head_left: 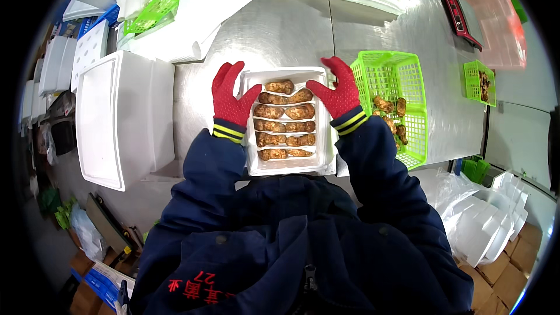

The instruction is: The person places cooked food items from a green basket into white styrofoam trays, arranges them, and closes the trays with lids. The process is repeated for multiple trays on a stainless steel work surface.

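A white foam tray lies on the steel table right in front of me, filled with rows of brown mushrooms. My left hand, in a red glove, rests against the tray's left rim with the fingers spread upward. My right hand, also red-gloved, presses the tray's upper right rim, thumb reaching over the mushrooms. Neither hand holds a mushroom. My dark blue sleeves come in from below.
A green plastic basket with a few mushrooms stands right of the tray. A large white foam box stands at the left. Foam lids, another green basket, a pink crate and a small green basket lie farther off.
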Motion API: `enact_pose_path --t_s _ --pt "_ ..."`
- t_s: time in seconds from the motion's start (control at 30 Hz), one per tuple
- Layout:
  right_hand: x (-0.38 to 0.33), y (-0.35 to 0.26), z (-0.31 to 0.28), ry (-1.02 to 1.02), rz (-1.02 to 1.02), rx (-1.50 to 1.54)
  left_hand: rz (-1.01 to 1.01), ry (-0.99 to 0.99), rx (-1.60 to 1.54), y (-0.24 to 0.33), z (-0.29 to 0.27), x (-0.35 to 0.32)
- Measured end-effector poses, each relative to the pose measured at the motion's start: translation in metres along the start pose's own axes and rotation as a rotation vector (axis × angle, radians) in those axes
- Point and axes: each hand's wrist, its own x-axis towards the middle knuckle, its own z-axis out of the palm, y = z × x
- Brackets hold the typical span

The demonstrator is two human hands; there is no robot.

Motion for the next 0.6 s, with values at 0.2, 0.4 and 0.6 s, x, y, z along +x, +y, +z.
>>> enact_pose_path --t_s 0.2,0.4,0.6 --pt "-0.001 0.02 0.016 -0.119 0.238 0.315 -0.124 -0.161 -0.284 -0.03 0.014 0.006" --pt "0.01 -0.005 0.018 -0.086 -0.283 -0.647 0.148 -0.157 0.482 -0.006 0.013 0.013" --pt "0.013 -0.015 0.031 -0.091 -0.278 -0.841 0.207 -0.187 0.826 0.016 0.021 0.016"
